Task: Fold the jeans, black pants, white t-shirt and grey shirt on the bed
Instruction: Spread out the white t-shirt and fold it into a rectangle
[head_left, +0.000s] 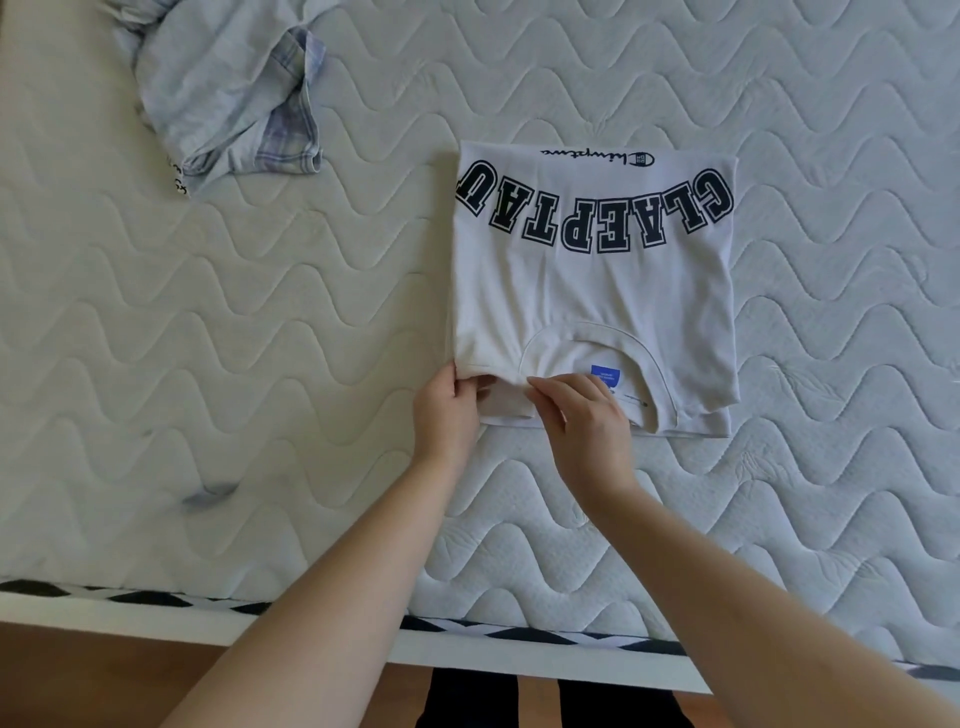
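A white t-shirt (592, 291) with large black letters lies folded into a rectangle on the quilted mattress, its collar and blue label toward me. My left hand (447, 410) pinches the shirt's near left corner. My right hand (582, 415) pinches the near edge beside the collar. A crumpled grey shirt (223, 88) with a plaid lining lies at the far left of the bed. No jeans or black pants are in view on the bed.
The white mattress (208, 338) fills most of the view, its near edge trimmed in a black-and-white pattern (519, 631). A small bluish scrap (208, 496) lies at the near left. Wooden floor (78, 680) and my dark trouser legs (545, 701) show below.
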